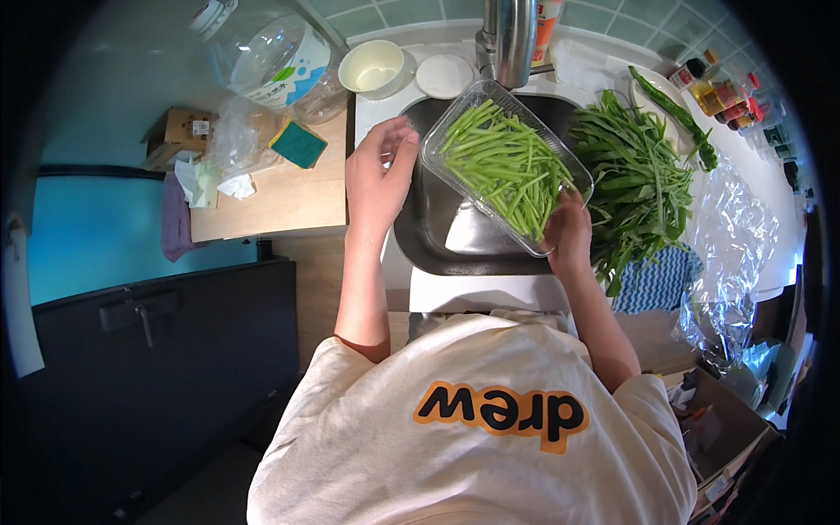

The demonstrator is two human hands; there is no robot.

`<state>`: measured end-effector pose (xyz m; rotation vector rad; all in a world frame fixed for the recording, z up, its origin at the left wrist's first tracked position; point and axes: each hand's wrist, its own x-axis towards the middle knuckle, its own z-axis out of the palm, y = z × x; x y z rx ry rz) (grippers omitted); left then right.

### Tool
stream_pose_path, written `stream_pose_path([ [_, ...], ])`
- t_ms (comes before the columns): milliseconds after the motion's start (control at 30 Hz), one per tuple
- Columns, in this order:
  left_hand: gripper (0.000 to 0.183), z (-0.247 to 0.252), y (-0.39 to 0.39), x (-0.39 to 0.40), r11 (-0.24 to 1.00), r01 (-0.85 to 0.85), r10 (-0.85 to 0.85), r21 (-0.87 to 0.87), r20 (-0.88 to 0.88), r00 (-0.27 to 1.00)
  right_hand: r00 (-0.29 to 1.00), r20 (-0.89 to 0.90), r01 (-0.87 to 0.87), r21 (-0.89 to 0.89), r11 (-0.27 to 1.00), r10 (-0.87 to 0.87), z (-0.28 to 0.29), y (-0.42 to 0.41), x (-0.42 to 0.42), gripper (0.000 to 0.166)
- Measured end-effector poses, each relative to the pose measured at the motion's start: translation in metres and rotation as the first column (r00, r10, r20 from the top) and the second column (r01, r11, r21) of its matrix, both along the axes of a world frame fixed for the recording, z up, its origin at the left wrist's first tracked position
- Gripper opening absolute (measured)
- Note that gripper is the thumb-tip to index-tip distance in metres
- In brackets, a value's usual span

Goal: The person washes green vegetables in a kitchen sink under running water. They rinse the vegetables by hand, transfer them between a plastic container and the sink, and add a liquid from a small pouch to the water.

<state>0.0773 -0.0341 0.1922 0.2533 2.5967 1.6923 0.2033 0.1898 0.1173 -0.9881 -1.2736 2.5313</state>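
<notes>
A clear plastic tray filled with cut green stems is tilted over the stainless steel sink. My right hand grips its lower right corner, with the fingers partly hidden by the tray. My left hand is raised over the sink's left rim, fingers curled and apart, a little left of the tray and holding nothing that I can see. The metal faucet stands behind the tray. Right of the sink lies a heap of leafy greens.
Left are a cream bowl, a white round lid, a green and yellow sponge and a large plastic bottle. Right are a plate with green peppers, bottles, crumpled clear film and a blue-and-white cloth.
</notes>
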Motion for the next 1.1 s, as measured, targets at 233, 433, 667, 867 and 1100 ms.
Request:
stream_pose_path([
  [233,0.036,-0.013,0.017,0.024,0.966,-0.178,0.04,-0.19,-0.565,0.824,0.987,-0.013,-0.153,0.163,0.975,0.157,0.013,-0.005,0.006,0.041],
  [433,0.088,-0.025,0.056,0.048,0.929,0.042,-0.206,-0.368,-0.421,0.883,0.983,-0.046,-0.156,0.316,0.936,0.179,0.02,-0.013,-0.003,0.042],
  [667,0.102,-0.048,0.089,0.05,0.895,0.06,-0.13,-0.441,-0.129,0.983,0.967,-0.004,-0.216,0.508,0.834,0.253,0.042,-0.032,-0.001,0.036],
  [867,0.099,-0.067,0.091,0.048,0.942,0.038,-0.122,-0.334,-0.234,0.965,0.941,0.137,-0.317,0.673,0.668,0.308,0.049,-0.027,-0.002,0.047],
  [1100,0.081,-0.075,0.094,0.045,0.991,0.129,-0.121,0.034,-0.187,0.975,0.934,0.127,-0.211,0.95,0.229,0.333,0.069,-0.032,-0.008,0.066],
])
